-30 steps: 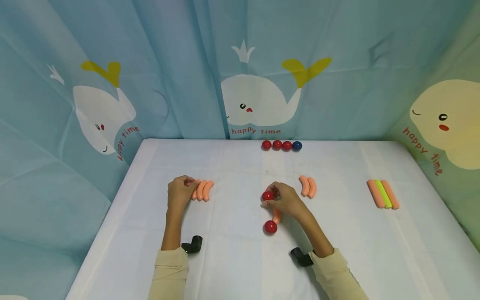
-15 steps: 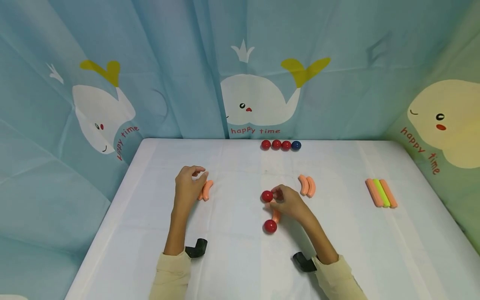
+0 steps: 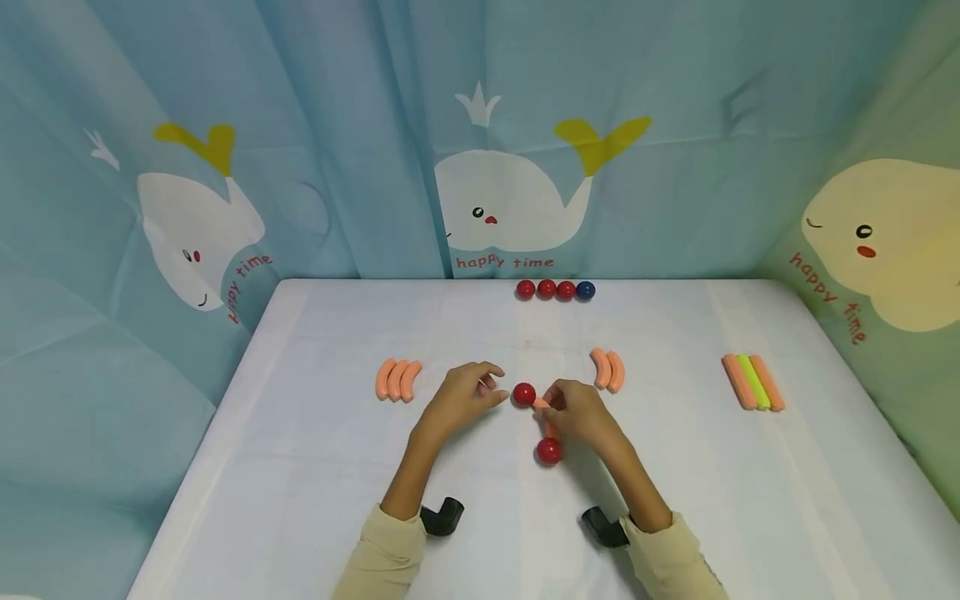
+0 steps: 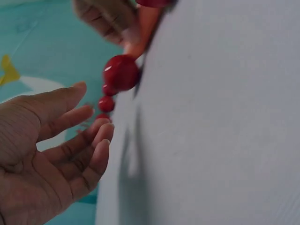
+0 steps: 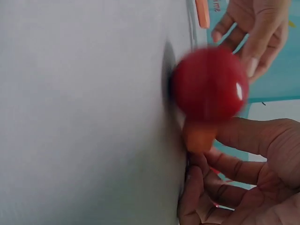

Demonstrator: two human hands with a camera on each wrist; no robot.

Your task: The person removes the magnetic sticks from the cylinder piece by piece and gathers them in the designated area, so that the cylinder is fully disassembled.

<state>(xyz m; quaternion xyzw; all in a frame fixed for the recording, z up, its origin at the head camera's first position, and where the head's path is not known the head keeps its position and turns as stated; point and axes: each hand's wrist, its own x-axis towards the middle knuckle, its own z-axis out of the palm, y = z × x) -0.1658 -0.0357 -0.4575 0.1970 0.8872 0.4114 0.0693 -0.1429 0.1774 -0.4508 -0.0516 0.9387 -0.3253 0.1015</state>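
My right hand (image 3: pixel 581 410) pinches an orange curved rod (image 4: pixel 149 26) between thumb and fingers, close over the white table. At the rod's far end is a glossy red ball (image 3: pixel 524 395); another red ball (image 3: pixel 549 451) is at its near end. Part of the rod is hidden behind the right fingers in the head view. My left hand (image 3: pixel 459 400) is just left of the far ball, its fingers loosely bent, thumb apart, nothing between them. In the left wrist view a gap shows between the left fingertips (image 4: pixel 80 86) and that ball.
Three orange curved rods (image 3: pixel 399 380) lie at the left of the table (image 3: pixel 315 467). Two more curved rods (image 3: pixel 607 370) are right of centre. Straight orange and lime sticks (image 3: pixel 753 382) lie far right. Red balls (image 3: pixel 546 289) and a blue ball (image 3: pixel 585 290) line the back edge.
My left hand has come away from the three curved rods at left, holding nothing, and moved right to beside the far red ball. The near ball has shifted slightly right.
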